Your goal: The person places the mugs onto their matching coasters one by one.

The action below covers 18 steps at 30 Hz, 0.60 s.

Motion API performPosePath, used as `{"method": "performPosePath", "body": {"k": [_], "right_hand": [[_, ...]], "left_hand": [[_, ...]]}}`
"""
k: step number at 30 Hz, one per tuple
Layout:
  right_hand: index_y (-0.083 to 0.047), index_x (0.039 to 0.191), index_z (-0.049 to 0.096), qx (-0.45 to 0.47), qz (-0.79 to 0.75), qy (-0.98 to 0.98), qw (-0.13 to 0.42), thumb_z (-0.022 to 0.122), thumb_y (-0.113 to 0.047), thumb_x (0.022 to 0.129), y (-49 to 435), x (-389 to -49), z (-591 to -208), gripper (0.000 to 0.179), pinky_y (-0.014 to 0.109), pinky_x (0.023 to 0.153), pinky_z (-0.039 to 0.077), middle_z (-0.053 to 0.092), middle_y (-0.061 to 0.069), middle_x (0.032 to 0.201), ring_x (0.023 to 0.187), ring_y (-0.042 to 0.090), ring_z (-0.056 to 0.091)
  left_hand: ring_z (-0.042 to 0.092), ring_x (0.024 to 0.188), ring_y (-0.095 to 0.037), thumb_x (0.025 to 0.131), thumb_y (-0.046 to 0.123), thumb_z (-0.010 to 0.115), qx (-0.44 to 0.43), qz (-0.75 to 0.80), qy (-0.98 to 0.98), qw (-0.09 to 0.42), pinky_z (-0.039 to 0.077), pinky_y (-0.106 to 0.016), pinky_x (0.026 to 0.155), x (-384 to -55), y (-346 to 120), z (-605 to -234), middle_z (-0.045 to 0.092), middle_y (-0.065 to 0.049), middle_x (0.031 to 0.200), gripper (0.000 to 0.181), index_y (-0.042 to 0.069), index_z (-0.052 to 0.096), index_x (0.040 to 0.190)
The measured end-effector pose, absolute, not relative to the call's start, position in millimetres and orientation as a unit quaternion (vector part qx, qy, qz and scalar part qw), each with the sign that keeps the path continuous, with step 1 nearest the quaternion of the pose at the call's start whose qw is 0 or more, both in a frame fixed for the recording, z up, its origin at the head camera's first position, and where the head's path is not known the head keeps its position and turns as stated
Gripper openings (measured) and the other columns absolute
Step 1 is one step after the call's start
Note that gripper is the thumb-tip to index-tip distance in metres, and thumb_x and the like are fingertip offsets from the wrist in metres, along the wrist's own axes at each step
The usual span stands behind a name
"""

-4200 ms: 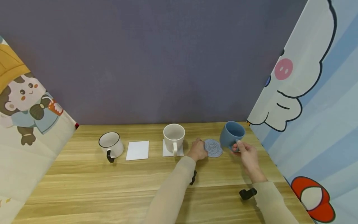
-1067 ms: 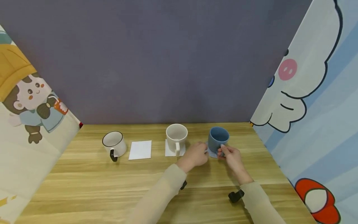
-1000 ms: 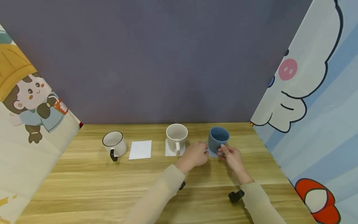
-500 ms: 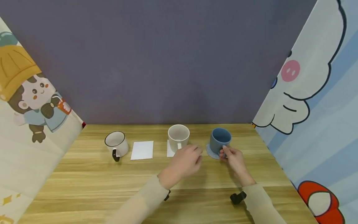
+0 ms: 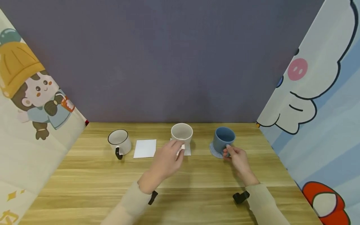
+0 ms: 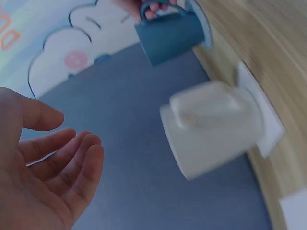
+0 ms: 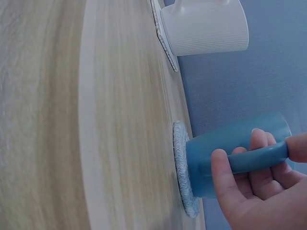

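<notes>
A blue mug stands on a round woven coaster at the right of the table. My right hand grips its handle, thumb and fingers curled round it in the right wrist view. My left hand is in the air in front of the white mug, overlapping its handle in the head view. The left wrist view shows that hand with fingers loosely bent, holding nothing and apart from the white mug. A white square coaster lies beneath that mug.
A white mug with a black rim and black handle stands at the left. Beside it lies another white square coaster. A dark grey wall rises behind the wooden table, with printed curtains at both sides.
The blue mug went from the table's right onto the round coaster, my right hand on its handle throughout. My left hand let go of the round coaster and moved left, in front of the white mug.
</notes>
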State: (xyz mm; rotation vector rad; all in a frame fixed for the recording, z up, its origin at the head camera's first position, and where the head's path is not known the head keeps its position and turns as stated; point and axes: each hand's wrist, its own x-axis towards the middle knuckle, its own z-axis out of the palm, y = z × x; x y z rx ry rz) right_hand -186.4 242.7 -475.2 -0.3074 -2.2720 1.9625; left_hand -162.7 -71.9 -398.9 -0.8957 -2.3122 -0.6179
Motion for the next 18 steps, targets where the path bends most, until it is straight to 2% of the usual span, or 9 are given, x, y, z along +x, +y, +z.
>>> {"method": "performPosePath", "body": {"k": [3,6,12,18], "right_hand": [[0.018,0.11,0.061,-0.1,0.65,-0.75,0.064,0.051,-0.023,0.108,243.2,-186.3,-474.6,0.042,0.039,0.089,0.058,0.066,0.006,0.088,0.084,0.012,0.066],[0.018,0.109,0.061,-0.1,0.654,-0.748,0.063,0.051,-0.022,0.108,243.3,-186.5,-475.3,0.042,0.038,0.088,0.059,0.066,0.006,0.087,0.083,0.011,0.066],[0.017,0.107,0.061,-0.095,0.655,-0.747,0.062,0.051,-0.023,0.108,244.1,-185.3,-476.0,0.041,0.035,0.086,0.059,0.065,0.005,0.086,0.083,0.012,0.067],[0.018,0.109,0.061,-0.095,0.655,-0.747,0.062,0.051,-0.023,0.108,244.3,-187.0,-475.7,0.042,0.036,0.087,0.059,0.066,0.006,0.087,0.083,0.012,0.068]], "left_hand": [[0.066,0.078,-0.019,0.089,0.008,0.072,-0.306,-0.257,-0.869,0.293,0.054,-0.032,0.057,-164.2,-88.0,-404.2,0.071,-0.007,0.098,0.025,0.003,0.069,0.114],[0.067,0.082,-0.02,0.09,0.007,0.071,-0.282,-0.277,-0.866,0.305,0.056,-0.034,0.062,-166.0,-104.7,-409.7,0.071,-0.006,0.097,0.023,0.002,0.07,0.112],[0.066,0.079,-0.023,0.09,0.005,0.069,-0.267,-0.306,-0.834,0.373,0.057,-0.037,0.062,-175.5,-133.6,-419.0,0.068,-0.006,0.088,0.016,0.0,0.07,0.105],[0.064,0.075,-0.028,0.089,0.0,0.067,-0.238,-0.317,-0.812,0.427,0.056,-0.041,0.061,-184.1,-166.5,-422.9,0.066,-0.012,0.084,0.011,-0.004,0.069,0.099]]}}
